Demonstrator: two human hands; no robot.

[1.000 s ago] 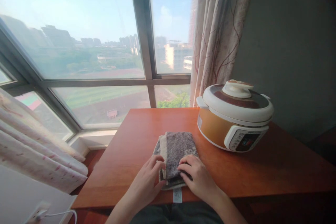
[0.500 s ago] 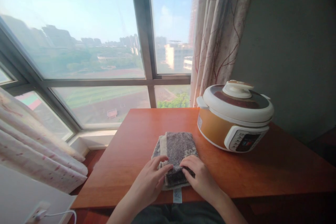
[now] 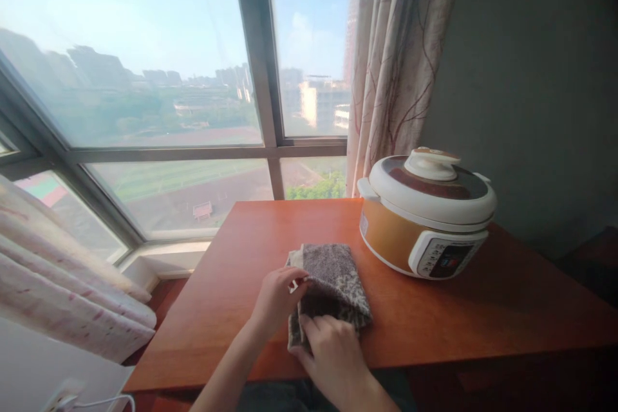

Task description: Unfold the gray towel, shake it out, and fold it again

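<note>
Cloth (image 3: 333, 280), grey and folded, lies on the worktop (image 3: 483, 309) near its front edge, at about 6 o'clock in my view. I see my left hand (image 3: 277, 296) at the cloth's 9 o'clock side, fingers closed in a pinch on its left edge. My right hand (image 3: 333, 351) sits at the cloth's 6 o'clock end, fingers curled over the near edge and gripping it, so the near part is bunched between both hands. At 2 o'clock from the cloth stands a cooker (image 3: 427, 212), lid on, apart from the cloth. A curtain (image 3: 400, 58) hangs behind the cooker at 12 o'clock
</note>
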